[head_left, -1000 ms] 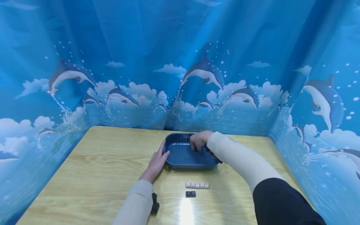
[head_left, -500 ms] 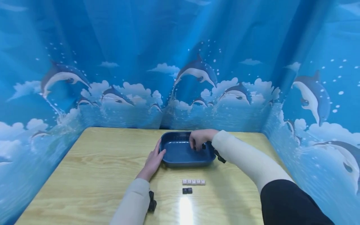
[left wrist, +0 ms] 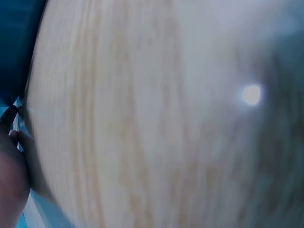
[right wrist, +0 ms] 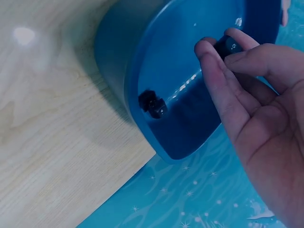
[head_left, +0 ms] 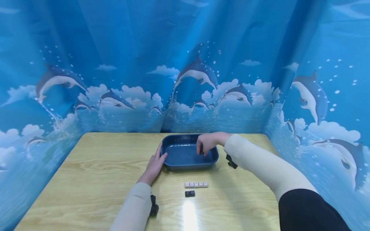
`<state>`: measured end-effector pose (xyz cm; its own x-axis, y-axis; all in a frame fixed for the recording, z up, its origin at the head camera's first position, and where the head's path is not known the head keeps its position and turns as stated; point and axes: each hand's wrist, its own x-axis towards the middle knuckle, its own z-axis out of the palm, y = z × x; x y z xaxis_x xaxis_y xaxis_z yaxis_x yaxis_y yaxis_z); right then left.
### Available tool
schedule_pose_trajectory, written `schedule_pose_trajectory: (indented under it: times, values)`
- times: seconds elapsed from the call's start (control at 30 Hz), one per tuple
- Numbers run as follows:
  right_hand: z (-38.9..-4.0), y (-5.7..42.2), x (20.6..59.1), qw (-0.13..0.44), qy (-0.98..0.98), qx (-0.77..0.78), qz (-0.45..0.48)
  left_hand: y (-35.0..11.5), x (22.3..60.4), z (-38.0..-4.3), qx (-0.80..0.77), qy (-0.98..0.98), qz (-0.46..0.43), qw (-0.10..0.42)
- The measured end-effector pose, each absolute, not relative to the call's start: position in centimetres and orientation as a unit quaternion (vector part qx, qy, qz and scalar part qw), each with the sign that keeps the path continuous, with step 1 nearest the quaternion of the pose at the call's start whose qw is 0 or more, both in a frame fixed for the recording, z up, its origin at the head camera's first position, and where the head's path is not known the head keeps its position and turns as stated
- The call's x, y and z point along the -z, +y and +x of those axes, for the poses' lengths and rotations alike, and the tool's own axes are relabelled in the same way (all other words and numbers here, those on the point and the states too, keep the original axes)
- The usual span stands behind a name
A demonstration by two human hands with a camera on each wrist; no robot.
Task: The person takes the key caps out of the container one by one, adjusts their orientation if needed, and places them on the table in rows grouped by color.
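Note:
My right hand (head_left: 210, 142) is over the right part of a dark blue rectangular tray (head_left: 188, 167), pinching a black keycap (right wrist: 230, 46) between thumb and fingertips. Inside the tray, in the right wrist view, a couple of other black keycaps (right wrist: 154, 105) lie close together near one end. Along the tray's left side rests my left hand (head_left: 154, 164), fingers stretched along the outer wall and thumb by the rim. In front of the tray stand a row of several white keycaps (head_left: 196, 185) and, below it, two black keycaps (head_left: 189, 193) side by side.
The light wooden table (head_left: 115, 173) carries the tray near its far edge. Behind and beside it hangs a blue curtain (head_left: 138, 64) printed with dolphins. A bright light reflection shows on the tabletop near the front.
My right hand has shifted up and to the right within the tray, and the black keycap now shows in its fingers. The left hand stays on the tray's side. The head view has turned slightly.

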<state>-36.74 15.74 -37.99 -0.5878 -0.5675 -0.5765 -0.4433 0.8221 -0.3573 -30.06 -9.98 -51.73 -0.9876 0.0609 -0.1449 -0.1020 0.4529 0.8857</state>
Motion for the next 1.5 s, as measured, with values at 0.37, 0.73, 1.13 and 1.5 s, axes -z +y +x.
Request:
schedule_pose_trajectory:
  times: [0.37, 0.73, 1.13, 1.5]
  values:
    - [-33.5, 17.2, 37.0, 0.326, 0.881, 0.154, -0.307, -10.1, 51.8, -30.2, -0.523, 0.849, -0.006, 0.078]
    - [-29.7, 18.7, 38.4, 0.264, 0.868, 0.248, -0.34, -10.0, 51.9, -30.3, -0.524, 0.848, -0.009, 0.083]
    - [-25.7, 18.6, 42.1, 0.175, 0.881, 0.312, -0.31, -9.9, 51.6, -30.3, -0.525, 0.847, -0.013, 0.089]
    - [-22.9, 17.5, 43.9, 0.135, 0.895, 0.338, -0.257, -9.9, 51.5, -30.2, -0.522, 0.848, -0.013, 0.085]
